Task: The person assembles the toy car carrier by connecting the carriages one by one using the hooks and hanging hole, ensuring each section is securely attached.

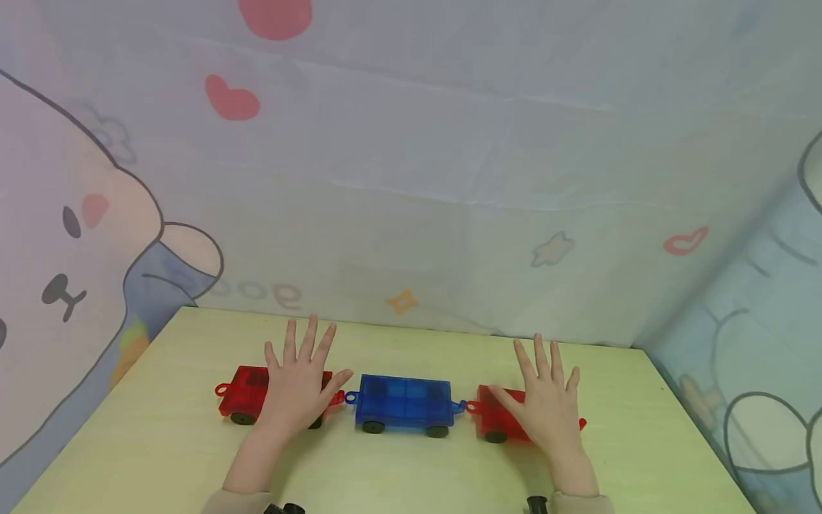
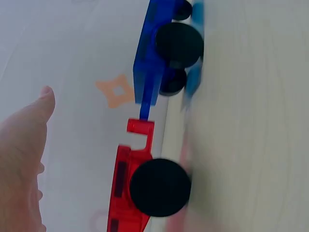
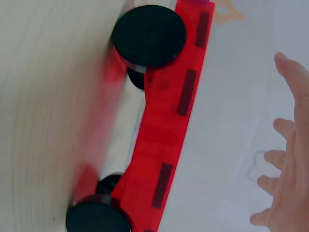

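Left hand (image 1: pixel 294 389) hovers over the left red toy car (image 1: pixel 246 385), right hand (image 1: pixel 546 407) over the right red toy car (image 1: pixel 494 410) — both let go of everything, fingers spread wide. A blue toy car (image 1: pixel 404 400) sits between the reds, all lined up on the pale tabletop (image 1: pixel 411 478), couplings (image 1: pixel 459 407) meeting — can't tell if they're latched. Behind that, a printed backdrop (image 1: pixel 449 157) with hearts (image 1: pixel 234 100).

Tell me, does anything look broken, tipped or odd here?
Nothing stands out: the blue car, left red car and right red car stand upright in a row. No breakage shows, though the left hand and right hand partly hide the red ones.
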### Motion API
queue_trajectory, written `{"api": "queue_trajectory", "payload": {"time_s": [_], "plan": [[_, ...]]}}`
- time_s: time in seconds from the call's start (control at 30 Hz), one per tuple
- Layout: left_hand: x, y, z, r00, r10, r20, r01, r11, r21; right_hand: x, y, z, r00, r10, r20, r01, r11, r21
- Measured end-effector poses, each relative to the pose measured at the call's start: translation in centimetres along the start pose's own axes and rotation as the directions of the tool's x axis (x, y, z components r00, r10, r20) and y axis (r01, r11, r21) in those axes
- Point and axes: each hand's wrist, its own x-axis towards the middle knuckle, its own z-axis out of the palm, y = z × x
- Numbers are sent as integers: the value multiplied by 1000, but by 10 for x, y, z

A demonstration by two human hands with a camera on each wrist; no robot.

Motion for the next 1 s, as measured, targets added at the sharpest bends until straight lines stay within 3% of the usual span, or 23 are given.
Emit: {"api": "queue_trajectory", "payload": {"time_s": [0.13,0.4,0.53,0.77,1.0], "plan": [[0,9,4,999,30,30,-29,999,-40,1,3,-2,1000,3,17,-3,1000,15],[3,27,12,993,85,77,-79,994,-81,-1,6,-3,1000,5,-22,-4,1000,10],[9,38,16,985,111,136,-89,984,-155,-1,9,-2,1000,-18,21,17,999,30],[17,56,23,954,138,266,-47,946,-322,-3,16,1,991,-90,102,79,991,105],[19,66,33,951,102,291,28,910,-413,-4,23,4,982,-135,135,112,980,163]]}}
